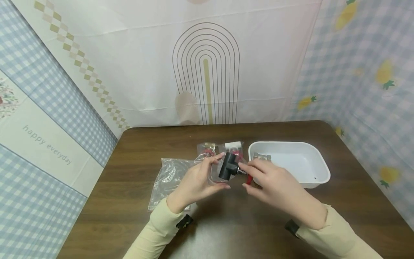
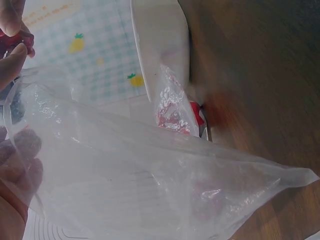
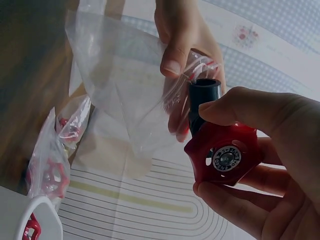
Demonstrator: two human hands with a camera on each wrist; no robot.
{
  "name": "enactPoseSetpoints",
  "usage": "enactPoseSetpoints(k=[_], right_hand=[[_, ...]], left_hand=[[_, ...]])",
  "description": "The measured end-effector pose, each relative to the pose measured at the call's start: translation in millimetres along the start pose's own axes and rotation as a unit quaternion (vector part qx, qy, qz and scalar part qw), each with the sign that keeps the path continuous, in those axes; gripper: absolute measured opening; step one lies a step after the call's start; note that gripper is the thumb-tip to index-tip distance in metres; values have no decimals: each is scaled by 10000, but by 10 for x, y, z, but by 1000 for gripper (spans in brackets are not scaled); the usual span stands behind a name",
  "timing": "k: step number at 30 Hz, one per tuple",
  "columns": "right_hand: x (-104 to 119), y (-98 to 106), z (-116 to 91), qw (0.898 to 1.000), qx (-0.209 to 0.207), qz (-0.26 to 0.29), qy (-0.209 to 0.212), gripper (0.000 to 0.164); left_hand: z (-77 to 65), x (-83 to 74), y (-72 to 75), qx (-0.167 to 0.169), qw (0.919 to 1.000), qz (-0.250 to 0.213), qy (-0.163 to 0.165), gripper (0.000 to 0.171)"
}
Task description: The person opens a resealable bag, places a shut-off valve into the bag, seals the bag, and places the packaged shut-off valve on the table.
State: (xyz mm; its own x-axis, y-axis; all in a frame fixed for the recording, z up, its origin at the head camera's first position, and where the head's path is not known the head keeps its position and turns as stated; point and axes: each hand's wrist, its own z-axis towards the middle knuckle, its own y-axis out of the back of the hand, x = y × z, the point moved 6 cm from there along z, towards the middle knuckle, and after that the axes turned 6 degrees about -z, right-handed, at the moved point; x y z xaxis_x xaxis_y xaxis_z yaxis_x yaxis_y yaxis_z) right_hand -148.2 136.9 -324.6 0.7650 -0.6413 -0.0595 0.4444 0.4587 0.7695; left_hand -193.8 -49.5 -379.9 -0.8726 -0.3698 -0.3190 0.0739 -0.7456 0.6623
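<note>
My right hand (image 1: 275, 181) grips a valve by its red handwheel (image 3: 245, 145), thumb on one side and fingers on the other. The valve's black pipe body (image 1: 229, 167) points toward my left hand (image 1: 198, 180), its open end (image 3: 205, 90) beside that hand's thumb. A clear plastic bag (image 2: 120, 160) hangs from my left hand, its mouth spread between thumb and fingers, with a red strip at its edge in the right wrist view. The black body overlaps the bag mouth in the head view.
A white basin (image 1: 304, 165) stands at the right with a metal valve (image 1: 264, 157) inside. Behind the hands lie small clear bags holding red-wheeled parts (image 1: 208, 151) and a white-topped part (image 1: 233, 145). A flat clear bag (image 1: 169, 180) lies left on the brown table (image 1: 110, 201).
</note>
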Motion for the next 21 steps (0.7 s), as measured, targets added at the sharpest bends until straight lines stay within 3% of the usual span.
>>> enactPoseSetpoints(k=[12, 21], right_hand=[[64, -37, 49, 9986, 452, -82, 281, 50], [57, -69, 136, 9930, 1102, 16, 428, 39]], left_hand=[[-8, -7, -31, 222, 9997, 30, 119, 85], [11, -54, -81, 348, 9992, 182, 69, 96]])
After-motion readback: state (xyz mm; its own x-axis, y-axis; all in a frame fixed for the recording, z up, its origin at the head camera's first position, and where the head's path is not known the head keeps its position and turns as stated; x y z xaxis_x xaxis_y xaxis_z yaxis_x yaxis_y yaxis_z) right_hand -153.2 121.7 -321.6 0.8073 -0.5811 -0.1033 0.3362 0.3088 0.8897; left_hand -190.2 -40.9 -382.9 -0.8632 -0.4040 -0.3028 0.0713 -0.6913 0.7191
